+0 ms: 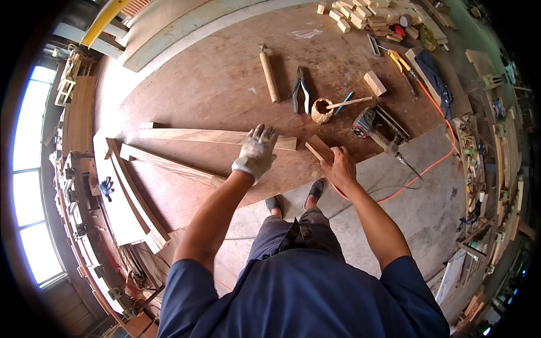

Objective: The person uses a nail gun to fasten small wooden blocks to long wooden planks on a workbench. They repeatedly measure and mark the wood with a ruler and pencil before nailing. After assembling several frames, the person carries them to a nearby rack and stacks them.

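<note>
My left hand, in a whitish work glove, lies over a long wooden strip near its right end, fingers stretched out. Bare, my right hand is closed on the near end of a short wooden block, just right of that strip. A second, slightly curved strip slants across the worktable closer to me. Beyond my right hand are a woven-looking pot with a stick in it and a nail gun at the table's edge.
A hammer and pliers lie farther back. Another wooden block stands right of them. Cut blocks are heaped at the far right. An orange hose runs from a yellow air blow gun down over the right side.
</note>
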Demonstrator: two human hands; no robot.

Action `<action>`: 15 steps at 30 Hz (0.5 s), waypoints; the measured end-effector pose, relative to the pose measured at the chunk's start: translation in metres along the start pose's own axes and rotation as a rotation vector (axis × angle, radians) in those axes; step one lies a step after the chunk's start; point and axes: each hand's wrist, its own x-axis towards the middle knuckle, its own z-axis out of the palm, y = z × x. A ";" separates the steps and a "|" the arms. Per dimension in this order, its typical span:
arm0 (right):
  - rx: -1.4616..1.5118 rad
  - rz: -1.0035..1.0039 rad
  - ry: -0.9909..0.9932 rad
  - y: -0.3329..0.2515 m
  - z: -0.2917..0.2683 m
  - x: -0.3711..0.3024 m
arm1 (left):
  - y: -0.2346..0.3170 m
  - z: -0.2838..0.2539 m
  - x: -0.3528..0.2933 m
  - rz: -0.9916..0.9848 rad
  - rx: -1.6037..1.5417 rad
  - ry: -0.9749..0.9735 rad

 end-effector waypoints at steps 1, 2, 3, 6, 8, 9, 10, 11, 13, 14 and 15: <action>0.025 -0.001 -0.013 0.000 -0.003 -0.003 | 0.000 0.010 0.010 -0.018 0.049 -0.010; 0.050 -0.005 -0.027 -0.001 -0.005 -0.007 | -0.001 0.020 0.016 -0.039 0.097 -0.019; 0.069 -0.007 -0.009 0.001 -0.004 -0.012 | -0.003 0.035 0.017 -0.030 0.073 0.007; 0.163 -0.057 0.060 0.002 0.001 -0.021 | -0.003 0.044 0.011 -0.002 0.237 -0.186; 0.259 -0.085 0.120 0.004 0.000 -0.029 | 0.012 0.042 0.001 0.061 0.281 -0.248; 0.270 -0.086 0.122 0.002 -0.001 -0.033 | 0.026 0.042 -0.006 0.107 0.265 -0.254; 0.245 -0.080 0.100 -0.001 -0.008 -0.037 | 0.038 0.043 -0.013 0.143 0.233 -0.263; 0.194 -0.088 0.093 -0.008 -0.011 -0.039 | 0.048 0.046 -0.019 0.174 0.194 -0.278; 0.163 -0.058 0.063 0.000 -0.007 -0.042 | 0.070 0.055 -0.024 0.171 0.083 -0.328; 0.154 -0.044 0.063 0.000 -0.008 -0.044 | 0.083 0.047 -0.026 0.172 0.051 -0.336; 0.154 -0.054 0.041 0.000 -0.004 -0.041 | 0.090 0.070 -0.035 0.174 0.072 -0.299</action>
